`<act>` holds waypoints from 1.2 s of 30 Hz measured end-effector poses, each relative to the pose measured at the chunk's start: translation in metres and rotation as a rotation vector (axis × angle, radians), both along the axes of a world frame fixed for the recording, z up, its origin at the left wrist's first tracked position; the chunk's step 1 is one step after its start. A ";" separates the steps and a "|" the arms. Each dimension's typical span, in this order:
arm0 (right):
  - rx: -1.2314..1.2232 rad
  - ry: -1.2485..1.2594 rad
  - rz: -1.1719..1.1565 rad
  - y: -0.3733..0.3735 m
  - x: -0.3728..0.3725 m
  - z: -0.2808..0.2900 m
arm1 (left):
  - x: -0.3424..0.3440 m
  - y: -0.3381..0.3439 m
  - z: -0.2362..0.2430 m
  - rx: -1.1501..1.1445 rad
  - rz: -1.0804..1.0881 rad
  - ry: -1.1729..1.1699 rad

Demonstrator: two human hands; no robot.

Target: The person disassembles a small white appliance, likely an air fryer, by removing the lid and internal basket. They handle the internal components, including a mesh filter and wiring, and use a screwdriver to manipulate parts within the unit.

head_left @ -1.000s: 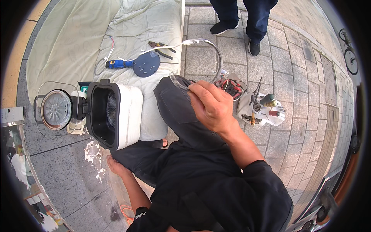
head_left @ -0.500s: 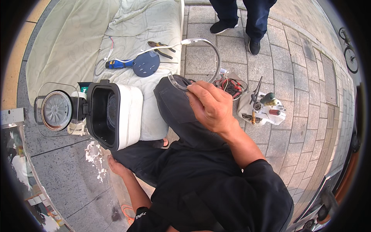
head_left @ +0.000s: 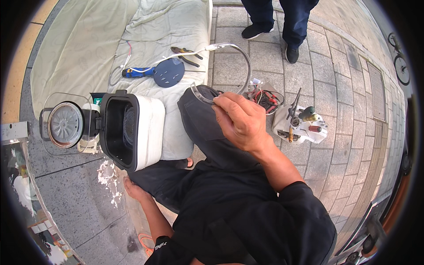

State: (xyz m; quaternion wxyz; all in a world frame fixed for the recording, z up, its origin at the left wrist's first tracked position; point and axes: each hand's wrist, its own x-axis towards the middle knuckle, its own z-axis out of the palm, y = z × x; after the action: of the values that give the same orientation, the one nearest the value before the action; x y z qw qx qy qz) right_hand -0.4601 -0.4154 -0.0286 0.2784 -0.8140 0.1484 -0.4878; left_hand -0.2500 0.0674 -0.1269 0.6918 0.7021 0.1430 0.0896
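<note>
My right hand pinches one part of a curved, clear heating tube with a coil inside, above my right knee. The tube arcs up and away from my fingers. A white fitting on its far end joins a white wire that runs left across the bedding. My left hand rests low by my left thigh, its fingers loosely stretched and partly hidden; nothing shows in it. Just beyond it stands a white and black cooker body, its black cavity facing left. Its clear lid, with a round metal fan cover, is swung open to the left.
Pale bedding spreads ahead, bearing a blue-handled screwdriver, a dark round disc and pliers. Right lie red and black cables and a white container with tools. A person's legs stand ahead on paving.
</note>
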 end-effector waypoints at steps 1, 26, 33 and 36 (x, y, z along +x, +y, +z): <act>-0.003 -0.002 0.000 0.000 0.000 0.001 | 0.002 0.005 -0.004 0.022 -0.002 -0.001; -0.008 0.005 0.023 0.006 0.009 0.000 | 0.002 0.006 -0.005 0.030 0.007 0.013; -0.026 -0.009 0.025 0.007 0.009 -0.001 | 0.007 0.020 -0.014 0.014 -0.016 -0.002; -0.037 -0.009 0.021 0.007 0.007 0.000 | 0.004 0.013 -0.011 0.024 -0.006 0.000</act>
State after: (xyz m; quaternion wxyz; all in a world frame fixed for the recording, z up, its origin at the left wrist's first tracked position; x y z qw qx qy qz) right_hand -0.4531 -0.4084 -0.0287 0.2692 -0.8184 0.1294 -0.4910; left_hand -0.2459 0.0800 -0.1375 0.6836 0.7108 0.1396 0.0891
